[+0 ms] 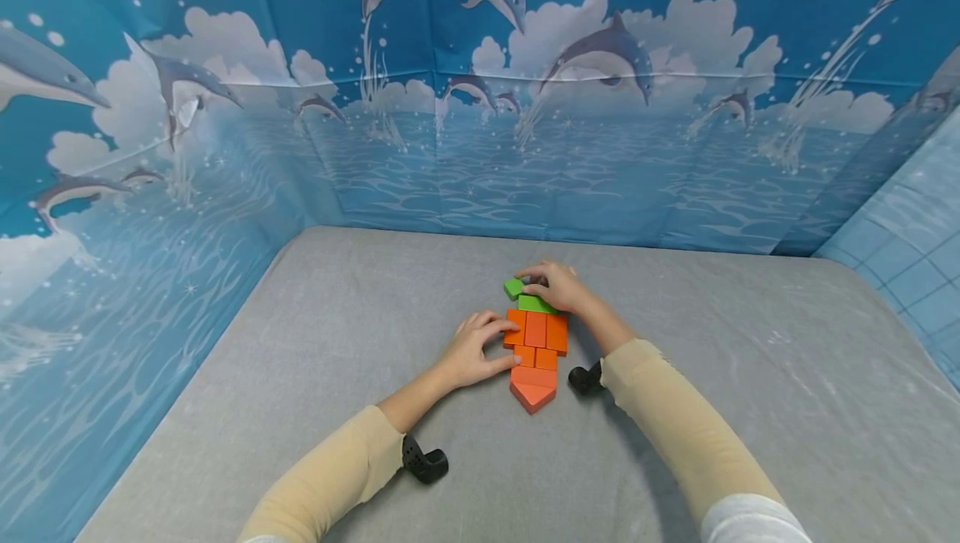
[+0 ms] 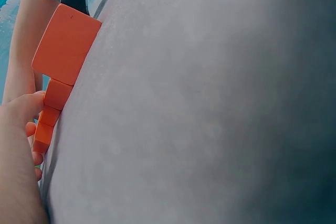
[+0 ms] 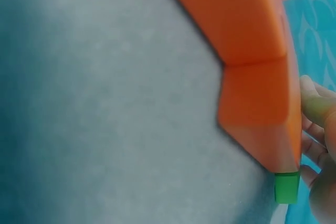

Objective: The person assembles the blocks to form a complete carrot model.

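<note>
Orange blocks (image 1: pixel 536 330) lie flat on the grey surface in a joined figure, with a red-orange pointed block (image 1: pixel 532 396) at the near end. A long green block (image 1: pixel 534 304) meets their far edge. My left hand (image 1: pixel 472 351) rests thumb and forefinger, spread apart, against the left side of the orange blocks. Beyond the long green block, my right hand (image 1: pixel 558 286) has thumb and forefinger at the edges of a small green block (image 1: pixel 513 287), seemingly pinching it; its other fingers are partly hidden. In the right wrist view, green (image 3: pixel 286 187) shows past the orange blocks.
A grey cloth-covered surface (image 1: pixel 360 310) extends around the blocks. Blue dolphin-print sheeting (image 1: pixel 465 168) stands along its back and sides. Black devices (image 1: pixel 426 461) sit at both wrists, close to the surface.
</note>
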